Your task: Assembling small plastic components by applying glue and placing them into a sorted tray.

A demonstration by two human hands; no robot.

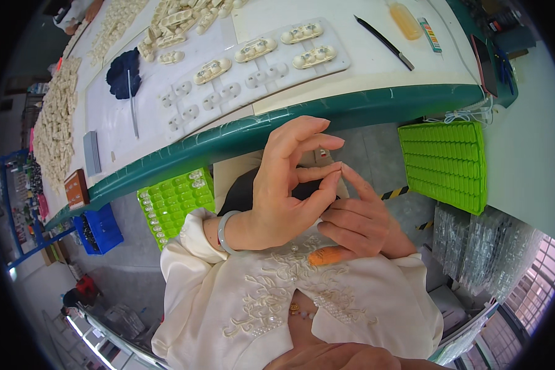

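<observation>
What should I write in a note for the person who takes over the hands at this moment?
Left hand: raised below the table edge, thumb and forefinger pinched together; whether it grips anything cannot be seen.
Right hand: touches the left fingertips; an orange cover sits on one finger.
White tray on the table: six cream parts seated, the front pockets empty.
More cream parts are heaped behind it.
Green trays: one under the table, one to the right.
Done: part of the tray is filled. Left: the empty pockets.
</observation>
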